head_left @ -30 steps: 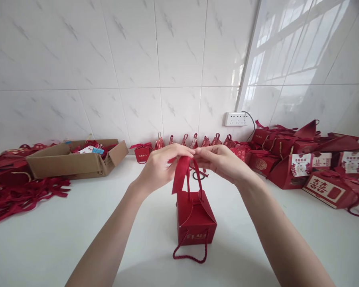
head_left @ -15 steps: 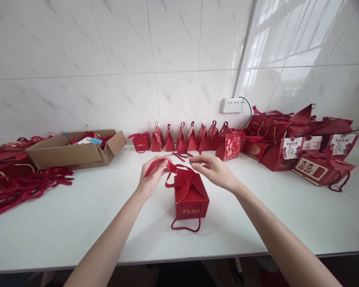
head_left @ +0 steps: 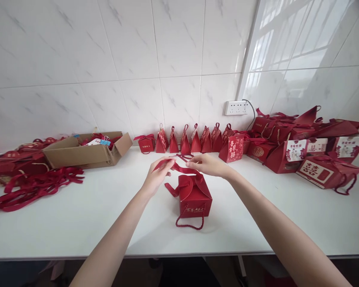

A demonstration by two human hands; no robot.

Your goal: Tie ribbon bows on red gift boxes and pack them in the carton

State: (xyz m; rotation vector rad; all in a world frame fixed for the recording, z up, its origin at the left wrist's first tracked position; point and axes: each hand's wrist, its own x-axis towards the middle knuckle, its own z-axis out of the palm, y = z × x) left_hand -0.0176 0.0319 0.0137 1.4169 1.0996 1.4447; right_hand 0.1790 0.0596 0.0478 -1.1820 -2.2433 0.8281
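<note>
A red gift box (head_left: 195, 203) with gold lettering and a twisted rope handle hanging at its front stands upright on the white table. Its curved top flaps are folded in. A red ribbon (head_left: 184, 170) runs through the top, and one end sticks out at the left of the box. My left hand (head_left: 158, 175), up and to the left of the box, pinches the other stretch of ribbon. Just above the box, my right hand (head_left: 208, 165) has its fingers closed on the ribbon close to the flaps; its fingertips are partly hidden.
Cut red ribbons (head_left: 44, 185) lie heaped at the left, before a cardboard box (head_left: 77, 155) holding ribbons and clipped papers. More red boxes (head_left: 10, 161) sit at far left. Peaked red boxes (head_left: 185, 145) line the wall below a power strip (head_left: 235, 108). Finished-looking boxes (head_left: 329, 171) pile up at right.
The ribbon loop on top of the box has come loose, and the ribbon now stretches between my hands. My right hand has moved left and closed in. The view has shifted slightly.
</note>
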